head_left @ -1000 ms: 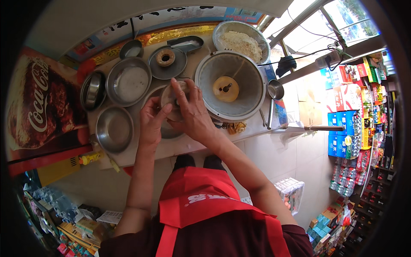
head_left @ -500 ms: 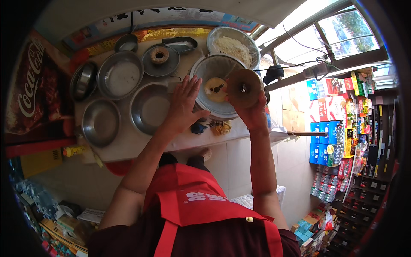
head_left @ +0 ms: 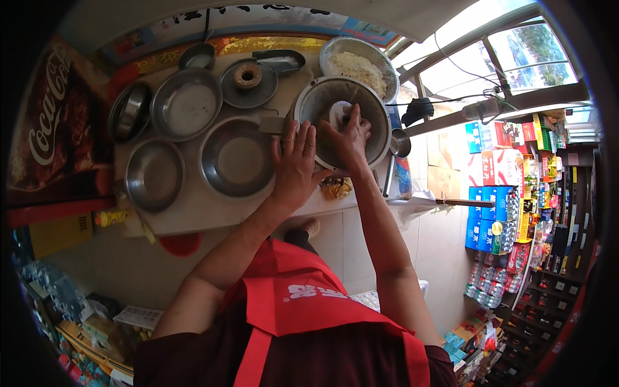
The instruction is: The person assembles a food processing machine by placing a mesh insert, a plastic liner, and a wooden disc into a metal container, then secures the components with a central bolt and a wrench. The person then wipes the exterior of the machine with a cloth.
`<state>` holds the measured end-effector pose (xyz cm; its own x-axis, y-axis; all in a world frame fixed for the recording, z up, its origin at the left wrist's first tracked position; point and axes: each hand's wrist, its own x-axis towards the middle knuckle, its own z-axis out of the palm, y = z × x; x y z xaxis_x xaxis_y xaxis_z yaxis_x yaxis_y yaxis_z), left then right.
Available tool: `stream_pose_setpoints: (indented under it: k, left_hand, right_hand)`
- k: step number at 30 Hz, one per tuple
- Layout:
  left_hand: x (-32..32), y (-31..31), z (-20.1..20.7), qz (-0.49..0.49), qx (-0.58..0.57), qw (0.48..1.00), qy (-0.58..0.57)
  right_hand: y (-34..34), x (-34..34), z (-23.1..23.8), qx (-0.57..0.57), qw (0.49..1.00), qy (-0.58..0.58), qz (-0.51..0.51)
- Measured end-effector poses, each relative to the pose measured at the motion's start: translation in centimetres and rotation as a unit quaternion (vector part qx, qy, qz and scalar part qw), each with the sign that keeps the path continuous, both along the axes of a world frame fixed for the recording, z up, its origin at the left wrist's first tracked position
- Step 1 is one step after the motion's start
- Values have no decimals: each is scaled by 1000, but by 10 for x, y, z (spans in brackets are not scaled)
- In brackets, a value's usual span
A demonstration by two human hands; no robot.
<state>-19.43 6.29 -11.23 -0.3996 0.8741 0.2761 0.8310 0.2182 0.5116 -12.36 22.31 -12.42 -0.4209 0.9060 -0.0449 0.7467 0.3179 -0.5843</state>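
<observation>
Disc (head_left: pixel 336 114) in metal drum (head_left: pixel 378 137), partly under right hand (head_left: pixel 351 137); bowls (head_left: pixel 237 158) nearby.

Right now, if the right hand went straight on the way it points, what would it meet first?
The right hand would first meet the round piece it touches, then probably the large metal pot's far wall; depth is unclear.

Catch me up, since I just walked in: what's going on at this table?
Someone in a bright red cloth apron has their right hand down inside a round grey metal drum, fingers on a pale round disc with a central hole. The left hand is open at the drum's near left side; whether it touches is unclear. To its left sits a wide, round, silvery metal bowl.
</observation>
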Motion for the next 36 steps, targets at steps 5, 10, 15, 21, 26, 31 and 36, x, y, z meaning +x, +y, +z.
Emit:
stream_pose_setpoints:
  k: [5,10,15,21,26,31,36]
  left_hand:
    - [2,-2,-1,4,8,1000,-9]
    - [-1,-1,-2,-8,3,1000,-3]
    - [-5,6,14,-20,-41,998,52]
    - [-31,60,35,-215,-263,931,131]
    - [-41,99,33,-330,-355,863,140]
    - [-39,109,27,-364,-408,827,135]
    - [-40,113,29,-377,-424,813,129]
  right_hand:
    - [-4,10,-12,28,998,-11,46]
    - [1,51,11,156,955,-90,235]
    - [2,54,15,144,928,-162,302]
    - [13,55,8,153,923,-181,302]
    - [35,77,23,122,904,-147,383]
    - [38,82,17,212,893,-68,391]
    - [43,81,7,174,895,-88,402]
